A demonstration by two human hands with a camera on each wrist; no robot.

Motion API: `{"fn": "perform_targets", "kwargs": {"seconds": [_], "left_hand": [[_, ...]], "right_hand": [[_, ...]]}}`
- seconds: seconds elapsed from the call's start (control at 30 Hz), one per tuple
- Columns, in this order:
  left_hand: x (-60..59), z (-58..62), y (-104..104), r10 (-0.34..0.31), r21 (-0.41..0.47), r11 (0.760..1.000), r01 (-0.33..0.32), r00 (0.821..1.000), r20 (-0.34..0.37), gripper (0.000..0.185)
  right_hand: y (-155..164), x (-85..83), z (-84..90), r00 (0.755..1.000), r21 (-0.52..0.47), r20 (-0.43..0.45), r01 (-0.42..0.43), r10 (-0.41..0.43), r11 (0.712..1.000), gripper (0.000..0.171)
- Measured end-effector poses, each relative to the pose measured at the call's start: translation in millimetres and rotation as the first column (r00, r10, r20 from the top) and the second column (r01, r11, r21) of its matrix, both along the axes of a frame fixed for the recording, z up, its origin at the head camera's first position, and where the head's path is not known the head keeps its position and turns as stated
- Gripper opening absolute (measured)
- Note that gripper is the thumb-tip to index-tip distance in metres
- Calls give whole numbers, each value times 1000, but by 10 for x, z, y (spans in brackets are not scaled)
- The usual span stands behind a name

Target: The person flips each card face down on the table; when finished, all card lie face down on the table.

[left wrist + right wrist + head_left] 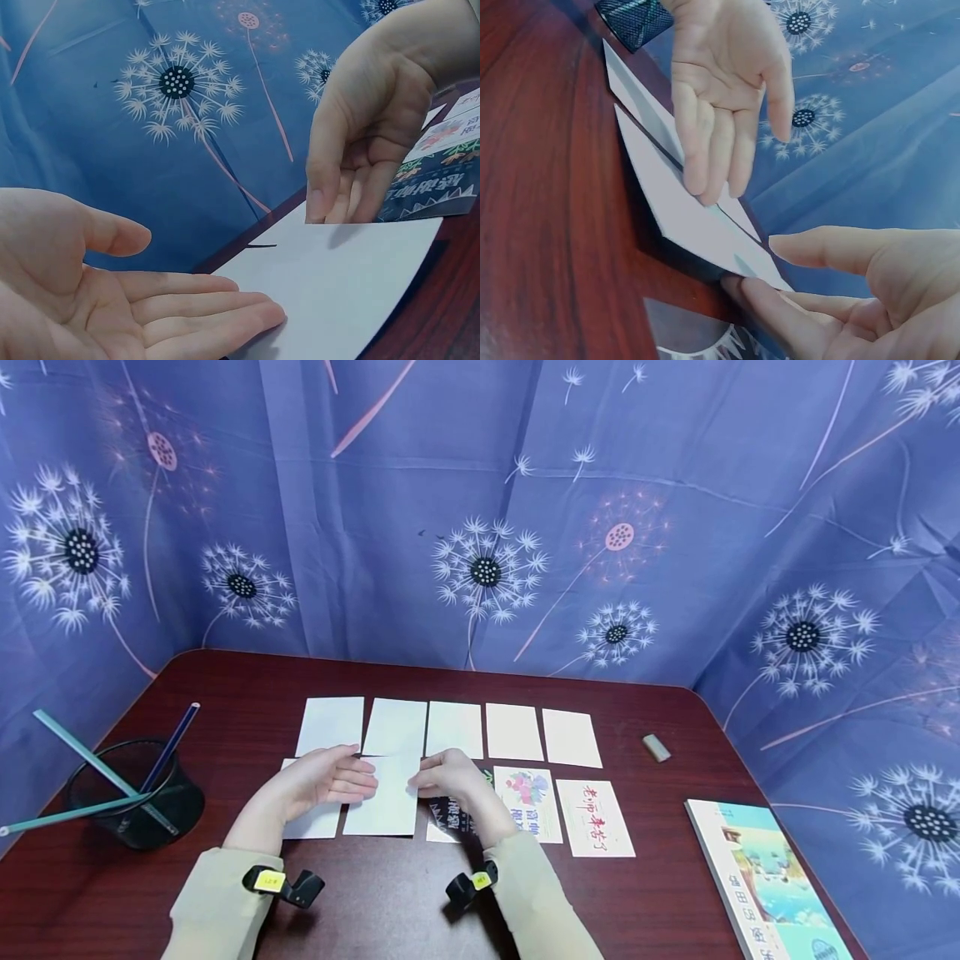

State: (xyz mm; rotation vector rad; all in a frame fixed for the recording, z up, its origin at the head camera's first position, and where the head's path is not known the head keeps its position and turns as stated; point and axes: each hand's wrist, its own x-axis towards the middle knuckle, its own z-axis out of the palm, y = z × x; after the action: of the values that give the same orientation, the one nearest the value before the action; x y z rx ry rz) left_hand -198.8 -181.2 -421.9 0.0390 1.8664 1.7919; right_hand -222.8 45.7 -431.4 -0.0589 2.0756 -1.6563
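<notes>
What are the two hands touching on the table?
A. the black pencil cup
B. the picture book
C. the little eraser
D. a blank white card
D: the left hand and the right hand meet at the two sides of a blank white card in the lower row, while the eraser, book and pencil cup lie off to the sides, untouched.

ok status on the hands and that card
Left hand open, fingertips on the card. Right hand open at its other edge. Card lifted off table. Nothing in the way.
</notes>
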Motion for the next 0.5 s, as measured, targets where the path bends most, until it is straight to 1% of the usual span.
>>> {"fn": "perform_targets", "kwargs": {"seconds": [0.17, 0.3, 0.5], "left_hand": [[3, -4, 2, -1, -9, 1000, 1, 1000, -1, 60], [3, -7, 0, -4, -13, 1000, 4, 1000, -3, 60], [0, -23, 1, -7, -12, 1000, 7, 1000, 6, 60]], "right_hand": [[50, -22, 42, 1000, 36, -28, -4, 5, 999, 38], [67, -37, 54, 1000, 18, -26, 17, -16, 1000, 34], [81, -47, 41, 999, 13, -22, 33, -33, 999, 32]]}}
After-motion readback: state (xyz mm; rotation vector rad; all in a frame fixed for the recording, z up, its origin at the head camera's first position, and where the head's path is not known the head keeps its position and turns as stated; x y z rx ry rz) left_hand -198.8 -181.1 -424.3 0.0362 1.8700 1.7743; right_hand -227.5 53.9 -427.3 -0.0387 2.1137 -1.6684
